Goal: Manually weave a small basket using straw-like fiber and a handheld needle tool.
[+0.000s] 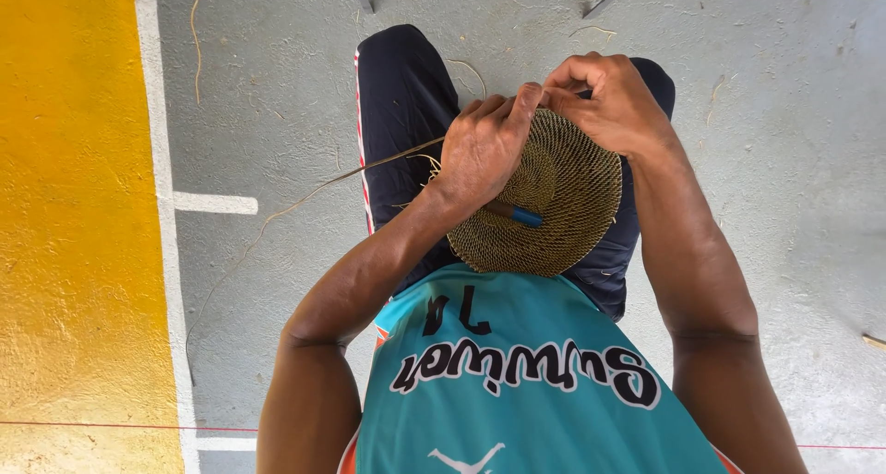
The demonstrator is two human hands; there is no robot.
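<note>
My left hand (482,151) and right hand (609,105) pinch the rim of the round, tan woven-fibre disc (563,206); it is probably light, springy, best held at its edge.

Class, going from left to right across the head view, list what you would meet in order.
Yellow painted floor → white line → long loose fibre strand → left hand → woven disc → right hand → bare grey floor.

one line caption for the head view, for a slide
Seated person's left hand and right hand work the rim of a round woven disc on the lap.
</note>
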